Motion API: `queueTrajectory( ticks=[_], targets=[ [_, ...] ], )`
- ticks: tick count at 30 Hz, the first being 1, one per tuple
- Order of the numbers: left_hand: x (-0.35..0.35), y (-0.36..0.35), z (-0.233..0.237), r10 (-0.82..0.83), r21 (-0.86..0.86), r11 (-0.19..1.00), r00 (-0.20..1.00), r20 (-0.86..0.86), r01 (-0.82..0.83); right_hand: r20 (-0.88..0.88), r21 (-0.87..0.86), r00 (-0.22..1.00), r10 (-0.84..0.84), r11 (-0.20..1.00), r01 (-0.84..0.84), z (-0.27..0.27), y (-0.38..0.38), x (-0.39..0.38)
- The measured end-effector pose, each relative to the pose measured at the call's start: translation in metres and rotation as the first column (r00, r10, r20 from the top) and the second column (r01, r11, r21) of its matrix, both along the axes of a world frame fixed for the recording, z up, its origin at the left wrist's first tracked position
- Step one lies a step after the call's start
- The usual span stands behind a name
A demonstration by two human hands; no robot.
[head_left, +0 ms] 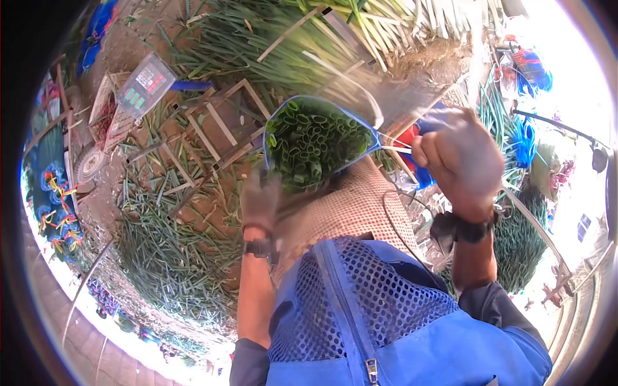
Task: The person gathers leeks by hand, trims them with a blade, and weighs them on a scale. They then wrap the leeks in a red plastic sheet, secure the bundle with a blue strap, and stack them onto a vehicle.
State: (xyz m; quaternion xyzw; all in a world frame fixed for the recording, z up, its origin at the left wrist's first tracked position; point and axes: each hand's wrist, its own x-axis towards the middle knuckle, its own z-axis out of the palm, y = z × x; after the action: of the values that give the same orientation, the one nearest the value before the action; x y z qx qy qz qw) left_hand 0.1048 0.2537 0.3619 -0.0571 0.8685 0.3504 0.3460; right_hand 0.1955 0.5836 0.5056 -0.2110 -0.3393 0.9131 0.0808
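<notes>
A blue-edged bag (362, 118) stands upright in front of me, packed with green onions (312, 138) whose hollow cut ends face up. My right hand (460, 157) is closed, with thin white cord (394, 148) running from its fingers to the bag's right edge; motion smears the back of this hand. At the bag's lower left is my left hand (261, 196), apparently against its side. Blur hides its fingers.
A digital scale display (147, 87) stands at left near wooden frames (212, 132). Long green onions (257, 42) lie piled at the back. Cut green leaves (174, 270) cover the ground at left. More dark green bunches (521, 241) lie at right.
</notes>
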Motion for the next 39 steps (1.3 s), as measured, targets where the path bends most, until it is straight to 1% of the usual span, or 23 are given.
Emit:
queueTrajectory(
  ticks=[2,5,7,8,11,12,14,17,18,21,23,24,26,27,28,29,30,31,32,35,36,38,39],
  targets=[
    [-0.005,0.008,0.005,0.096,0.094,0.991,0.995,-0.014,-0.095,-0.055,0.095,0.998,-0.006,0.995,0.011,0.018,-0.009,0.002],
    [-0.013,0.021,0.015,0.165,0.258,0.955,0.985,-0.06,-0.144,-0.116,0.217,0.993,-0.003,0.976,0.029,0.029,-0.019,-0.001],
    [-0.019,0.038,0.035,0.168,0.338,0.93,0.985,-0.042,-0.145,-0.148,0.25,0.989,0.017,0.968,0.021,0.032,-0.025,-0.005],
    [-0.022,0.045,0.041,0.17,0.381,0.913,0.985,-0.036,-0.143,-0.17,0.231,0.984,0.048,0.973,-0.008,0.036,-0.029,-0.009],
    [-0.025,0.055,0.046,0.251,0.499,0.83,0.966,0.062,-0.248,-0.271,0.151,0.942,0.199,0.975,-0.163,0.049,-0.036,-0.032],
    [-0.025,0.056,0.046,0.238,0.509,0.831,0.97,0.038,-0.224,-0.196,0.119,0.965,0.173,0.981,-0.151,0.062,-0.042,-0.033],
    [-0.023,0.056,0.047,0.214,0.526,0.832,0.977,-0.009,-0.177,-0.166,0.098,0.967,0.194,0.979,-0.18,0.066,-0.043,-0.033],
    [-0.023,0.065,0.069,0.164,0.552,0.813,0.982,0.091,-0.187,-0.121,0.076,0.973,0.194,0.98,-0.186,0.071,-0.047,-0.036],
    [-0.026,0.072,0.063,0.149,0.57,0.801,0.983,0.107,-0.184,-0.106,0.074,0.976,0.189,0.98,-0.182,0.063,-0.046,-0.042],
    [-0.023,0.092,0.076,0.087,0.643,0.747,0.984,0.155,-0.167,-0.068,0.075,0.982,0.177,0.982,-0.172,0.065,-0.043,-0.048],
    [-0.023,0.104,0.086,0.019,0.699,0.699,0.981,0.194,-0.152,-0.117,0.002,0.967,0.227,0.974,-0.228,0.061,-0.04,-0.051],
    [-0.018,0.114,0.081,0.108,0.725,0.68,0.993,0.045,-0.107,-0.11,-0.012,0.969,0.222,0.974,-0.225,0.059,-0.039,-0.051],
    [-0.026,0.118,0.073,0.041,0.452,0.888,0.993,0.11,-0.087,-0.062,-0.058,0.982,0.18,0.981,-0.184,0.062,-0.043,-0.048],
    [-0.032,0.12,0.068,0.016,0.293,0.954,0.988,0.152,-0.06,0.004,-0.01,0.986,0.167,0.986,-0.167,0.066,-0.047,-0.048],
    [-0.035,0.124,0.063,0.071,0.263,0.956,0.971,0.229,-0.132,0.068,0.04,0.987,0.148,0.988,-0.15,0.072,-0.053,-0.047],
    [-0.04,0.128,0.055,0.007,0.214,0.976,0.984,0.175,-0.045,0.132,0.09,0.983,0.125,0.986,-0.137,0.075,-0.056,-0.047],
    [-0.048,0.134,0.054,-0.06,0.16,0.986,0.99,0.124,0.039,0.022,-0.006,0.985,0.171,0.985,-0.171,0.07,-0.052,-0.045],
    [-0.055,0.141,0.052,-0.131,0.104,0.987,0.989,0.074,0.123,0.023,-0.018,0.987,0.162,0.987,-0.161,0.069,-0.054,-0.042],
    [-0.061,0.148,0.052,-0.168,0.088,0.983,0.985,0.046,0.164,0.026,-0.03,0.988,0.152,0.988,-0.151,0.07,-0.058,-0.041],
    [-0.058,0.163,0.014,-0.175,0.263,0.951,0.984,0.031,0.161,0.005,-0.034,0.987,0.16,0.987,-0.159,0.072,-0.061,-0.038],
    [-0.058,0.169,0.008,-0.152,0.325,0.932,0.987,-0.05,0.16,-0.013,-0.034,0.984,0.175,0.984,-0.175,0.07,-0.058,-0.035],
    [-0.055,0.164,-0.003,-0.05,0.523,0.852,0.997,0.053,0.016,-0.052,0.012,0.978,0.204,0.979,-0.203,0.066,-0.05,-0.03],
    [-0.055,0.162,0.005,-0.008,0.608,0.792,0.994,0.11,-0.061,-0.071,0.057,0.973,0.219,0.975,-0.215,0.061,-0.046,-0.028]
  ],
)
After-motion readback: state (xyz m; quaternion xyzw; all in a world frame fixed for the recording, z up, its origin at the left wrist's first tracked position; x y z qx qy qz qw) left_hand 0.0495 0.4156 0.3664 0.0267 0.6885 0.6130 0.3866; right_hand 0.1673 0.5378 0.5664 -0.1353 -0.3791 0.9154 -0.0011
